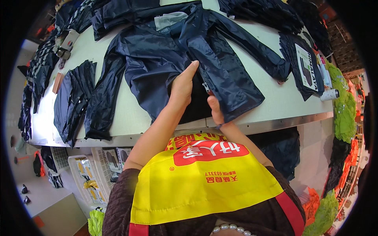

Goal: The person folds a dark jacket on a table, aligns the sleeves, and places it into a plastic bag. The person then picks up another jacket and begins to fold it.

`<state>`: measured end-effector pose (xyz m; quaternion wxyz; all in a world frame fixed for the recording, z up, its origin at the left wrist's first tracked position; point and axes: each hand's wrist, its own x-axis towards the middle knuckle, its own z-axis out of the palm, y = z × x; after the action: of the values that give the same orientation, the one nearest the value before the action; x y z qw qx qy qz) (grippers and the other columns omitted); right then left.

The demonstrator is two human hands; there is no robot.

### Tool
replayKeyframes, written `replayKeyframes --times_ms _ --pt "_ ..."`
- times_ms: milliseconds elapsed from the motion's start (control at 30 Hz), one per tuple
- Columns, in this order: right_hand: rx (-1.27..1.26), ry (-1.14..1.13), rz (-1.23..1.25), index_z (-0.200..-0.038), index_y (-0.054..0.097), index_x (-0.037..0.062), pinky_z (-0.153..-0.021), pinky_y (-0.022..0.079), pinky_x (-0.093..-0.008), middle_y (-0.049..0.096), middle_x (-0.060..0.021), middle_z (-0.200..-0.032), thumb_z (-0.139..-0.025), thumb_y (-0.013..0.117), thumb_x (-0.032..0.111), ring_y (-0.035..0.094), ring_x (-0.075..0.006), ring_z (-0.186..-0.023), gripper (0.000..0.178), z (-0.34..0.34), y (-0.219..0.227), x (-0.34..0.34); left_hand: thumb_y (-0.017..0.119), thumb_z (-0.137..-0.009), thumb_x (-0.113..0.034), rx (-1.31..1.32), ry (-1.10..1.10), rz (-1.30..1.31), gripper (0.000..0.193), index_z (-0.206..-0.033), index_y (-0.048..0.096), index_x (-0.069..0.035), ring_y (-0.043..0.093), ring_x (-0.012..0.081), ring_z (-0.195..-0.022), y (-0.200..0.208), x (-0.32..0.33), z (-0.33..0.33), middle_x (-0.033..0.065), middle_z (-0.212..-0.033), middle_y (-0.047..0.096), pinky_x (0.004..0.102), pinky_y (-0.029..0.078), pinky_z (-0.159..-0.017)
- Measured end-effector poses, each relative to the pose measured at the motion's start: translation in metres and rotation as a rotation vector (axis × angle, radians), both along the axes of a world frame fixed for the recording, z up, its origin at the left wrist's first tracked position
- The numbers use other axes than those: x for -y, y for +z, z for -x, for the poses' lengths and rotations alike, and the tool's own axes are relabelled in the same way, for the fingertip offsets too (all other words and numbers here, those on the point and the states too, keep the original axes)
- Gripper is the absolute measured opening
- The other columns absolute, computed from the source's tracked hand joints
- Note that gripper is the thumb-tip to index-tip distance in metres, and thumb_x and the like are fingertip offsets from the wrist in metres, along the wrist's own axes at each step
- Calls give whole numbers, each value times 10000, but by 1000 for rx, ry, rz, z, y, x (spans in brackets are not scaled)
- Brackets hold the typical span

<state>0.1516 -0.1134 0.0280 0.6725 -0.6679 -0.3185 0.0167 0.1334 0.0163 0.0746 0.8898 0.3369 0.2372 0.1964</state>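
Observation:
A shiny dark navy jacket (153, 49) lies spread on the white table before me, its sleeves out to both sides. The front is parted, with a zipper (203, 80) along the right-hand edge. My left hand (182, 87) is closed on the left front edge, thumb on top, other fingers mostly hidden by the fabric. Close by, my right hand (215, 109) grips the jacket near the zipper's lower end, its thumb showing and its fingers tucked out of sight. A whitish translucent piece (169, 20) shows at the collar.
Dark fabric pieces (75, 98) lie left of the jacket, near a brown block (58, 82). At the right are a pile with a printed card (308, 67) and a white thread spool (330, 94). Lime-green garments (341, 106) hang beyond. The metal table edge (260, 128) runs before me.

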Motion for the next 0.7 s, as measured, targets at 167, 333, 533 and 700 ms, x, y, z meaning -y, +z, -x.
replayKeyframes --times_ms 167,333,533,700 --pt "-672 113 -78 -1098 603 48 -872 403 -253 597 -46 -1078 -872 644 245 537 -117 -972 303 -10 18 -13 609 -885 -245 -22 2 -90 240 -956 648 -18 598 123 -882 -9 -5 8 39 -951 655 254 441 -819" --pt "-871 159 109 -824 636 120 -531 322 -168 559 48 -733 -837 683 319 443 -26 -615 205 -15 28 3 633 -870 -178 -147 58 -83 149 -879 662 -32 624 135 -801 -17 -7 12 48 -902 669 244 470 -771" --pt "-688 230 15 -829 627 105 -540 313 -167 539 47 -752 -854 649 219 417 -23 -624 119 -26 30 14 608 -880 -199 -88 -57 56 171 -931 653 -42 624 150 -810 -11 -11 17 38 -895 667 259 472 -787" --pt "-1069 447 -217 -850 626 79 -567 338 -184 544 28 -761 -882 614 168 443 -44 -663 96 -31 13 14 573 -857 -114 -117 -75 180 168 -988 646 -39 631 176 -841 2 -3 40 55 -920 664 299 488 -797"
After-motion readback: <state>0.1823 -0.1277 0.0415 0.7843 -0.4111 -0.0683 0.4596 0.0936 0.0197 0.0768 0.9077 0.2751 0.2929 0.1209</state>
